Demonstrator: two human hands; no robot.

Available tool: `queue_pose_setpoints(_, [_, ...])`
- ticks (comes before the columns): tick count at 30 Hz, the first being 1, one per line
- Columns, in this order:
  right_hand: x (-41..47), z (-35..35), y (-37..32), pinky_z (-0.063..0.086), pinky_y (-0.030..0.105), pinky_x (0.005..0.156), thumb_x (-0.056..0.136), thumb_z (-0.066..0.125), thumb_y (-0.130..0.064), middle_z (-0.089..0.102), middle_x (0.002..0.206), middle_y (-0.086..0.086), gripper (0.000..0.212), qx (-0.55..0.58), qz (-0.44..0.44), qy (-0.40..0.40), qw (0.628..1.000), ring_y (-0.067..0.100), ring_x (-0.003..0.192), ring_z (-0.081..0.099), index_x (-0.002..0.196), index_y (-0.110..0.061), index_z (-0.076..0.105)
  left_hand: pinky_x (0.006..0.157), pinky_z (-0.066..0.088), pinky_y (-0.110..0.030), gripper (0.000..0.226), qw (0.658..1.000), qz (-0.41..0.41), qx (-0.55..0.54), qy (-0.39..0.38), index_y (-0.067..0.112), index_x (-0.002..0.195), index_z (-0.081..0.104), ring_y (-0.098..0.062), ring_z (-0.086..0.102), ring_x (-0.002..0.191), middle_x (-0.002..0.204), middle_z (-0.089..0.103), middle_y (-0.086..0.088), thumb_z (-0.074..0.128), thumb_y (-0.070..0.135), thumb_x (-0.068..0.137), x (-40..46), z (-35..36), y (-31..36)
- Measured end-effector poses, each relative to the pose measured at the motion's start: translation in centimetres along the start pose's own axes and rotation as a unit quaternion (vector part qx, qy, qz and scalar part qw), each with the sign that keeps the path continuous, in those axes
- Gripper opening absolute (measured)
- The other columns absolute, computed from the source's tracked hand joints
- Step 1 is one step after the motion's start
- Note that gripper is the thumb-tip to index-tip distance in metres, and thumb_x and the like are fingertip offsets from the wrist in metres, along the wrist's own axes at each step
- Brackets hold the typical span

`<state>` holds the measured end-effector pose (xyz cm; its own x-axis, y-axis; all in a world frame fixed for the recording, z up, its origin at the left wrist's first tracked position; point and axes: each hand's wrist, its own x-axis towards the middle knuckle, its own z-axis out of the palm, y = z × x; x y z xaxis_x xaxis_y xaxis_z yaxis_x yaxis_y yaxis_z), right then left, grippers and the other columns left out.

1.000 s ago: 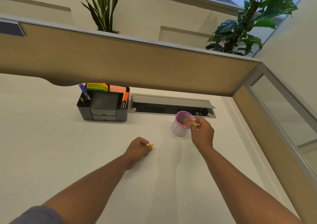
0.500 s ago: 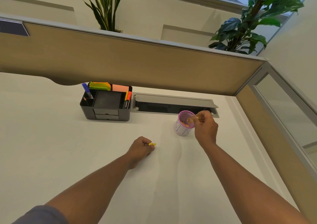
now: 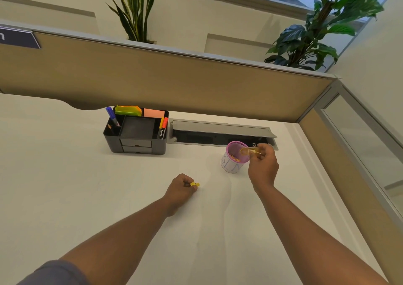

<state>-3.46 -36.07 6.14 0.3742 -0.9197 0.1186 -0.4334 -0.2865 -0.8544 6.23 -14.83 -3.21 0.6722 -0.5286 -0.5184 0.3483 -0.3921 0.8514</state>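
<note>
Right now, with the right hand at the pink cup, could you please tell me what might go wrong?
1. The right hand pinches an amber piece over the pink cup; released off-centre, it may bounce into the open cable slot behind.
2. That hand might tip the cup, spilling the pieces inside.
3. The yellow piece in the left hand could slip.
</note>
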Motion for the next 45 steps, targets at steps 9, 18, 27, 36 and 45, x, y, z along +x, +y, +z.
queue_pose_setpoints(9, [-4.6,-1.1,-0.9,0.050,0.024,0.066,0.091,0.070,-0.007,0.065,0.094,-0.003,0.018,0.088,0.087,-0.026,0.992,0.021,0.090,0.065,0.098,-0.021,0.060,0.092,0.057,-0.046,0.015,0.997,0.058,-0.020,0.037,0.016,0.100,0.067,-0.025,0.066,0.089,0.103,0.072,-0.015,0.074,0.010,0.088,-3.1,-0.1,2.9])
queue_pose_setpoints(18, [-12.1,-1.9,-2.8,0.061,0.043,0.088,0.089,0.073,-0.007,0.071,0.103,0.005,0.018,0.188,0.112,-0.170,0.961,0.026,0.097,0.068,0.101,-0.019,0.067,0.096,0.059,-0.037,0.027,0.984,0.103,-0.132,0.062,0.005,0.122,0.069,-0.029,0.071,0.107,0.113,0.074,-0.015,0.065,0.003,0.096,-10.4,-3.7,5.5])
queue_pose_setpoints(27, [-17.8,-2.7,-3.3,0.060,0.037,0.089,0.089,0.072,0.000,0.073,0.108,0.014,0.022,0.259,0.142,-0.262,0.919,0.030,0.100,0.073,0.107,-0.011,0.067,0.101,0.058,-0.044,0.025,0.984,0.111,-0.119,0.076,0.014,0.109,0.076,-0.032,0.071,0.109,0.117,0.074,-0.012,0.068,-0.003,0.092,-16.1,-5.1,4.1])
queue_pose_setpoints(36, [-19.5,-3.8,-4.0,0.060,0.032,0.082,0.091,0.069,0.000,0.075,0.105,0.015,0.021,0.292,0.155,-0.300,0.895,0.029,0.096,0.075,0.110,-0.008,0.066,0.100,0.058,-0.042,0.021,0.985,0.117,-0.114,0.061,0.013,0.105,0.076,-0.033,0.071,0.107,0.112,0.076,-0.014,0.069,-0.001,0.091,-18.8,-5.5,3.4])
queue_pose_setpoints(45, [-20.3,-4.7,-4.7,0.060,0.029,0.078,0.090,0.072,-0.004,0.076,0.102,0.013,0.017,0.274,0.139,-0.318,0.897,0.030,0.096,0.074,0.106,-0.009,0.072,0.097,0.059,-0.039,0.023,0.985,0.124,-0.114,0.044,0.009,0.111,0.076,-0.032,0.072,0.107,0.109,0.078,-0.014,0.071,0.001,0.090,-20.1,-6.4,3.5])
